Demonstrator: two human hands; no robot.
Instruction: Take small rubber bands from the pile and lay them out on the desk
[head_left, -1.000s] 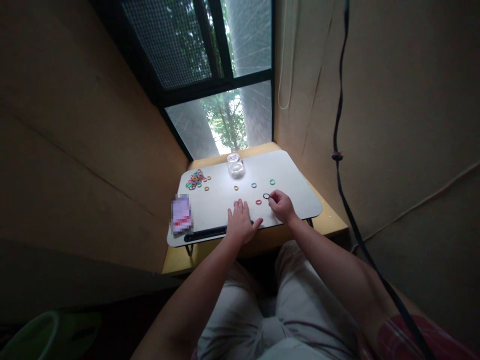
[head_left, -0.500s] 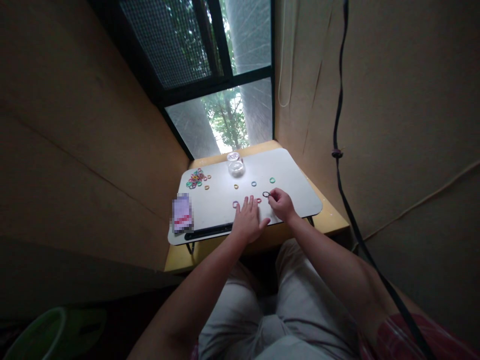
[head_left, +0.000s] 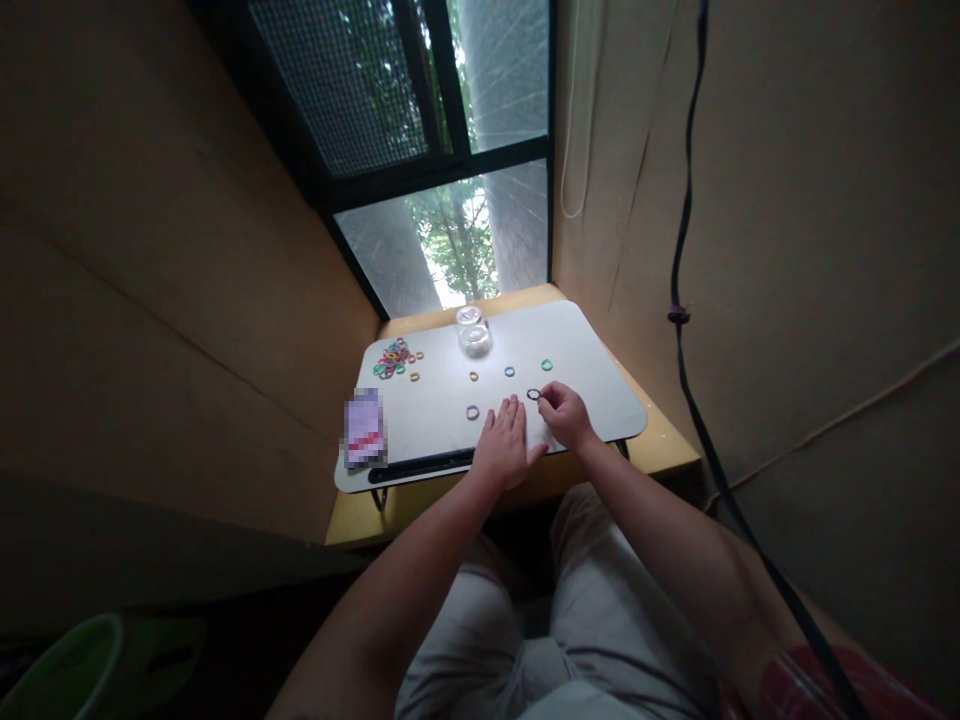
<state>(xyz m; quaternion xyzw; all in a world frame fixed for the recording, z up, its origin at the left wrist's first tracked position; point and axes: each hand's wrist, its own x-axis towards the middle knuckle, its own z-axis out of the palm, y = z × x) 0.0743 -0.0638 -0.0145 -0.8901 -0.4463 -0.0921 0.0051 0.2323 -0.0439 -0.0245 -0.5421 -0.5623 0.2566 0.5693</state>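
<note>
Pinching a dark ring in its fingertips, the right hand [head_left: 541, 397] rests beside the left hand [head_left: 506, 445], spread palm-down; the dark ring [head_left: 533, 394] is nearer the window [head_left: 450, 245] than the left palm.

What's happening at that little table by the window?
Someone's right hand pinches a small black ring just over the white tabletop. The left hand is spread, palm down, beside it. A purple ring lies to its left, with yellow, blue and green ones farther back. A pile of colored rings sits at the far left, and a clear container stands near the window.
</note>
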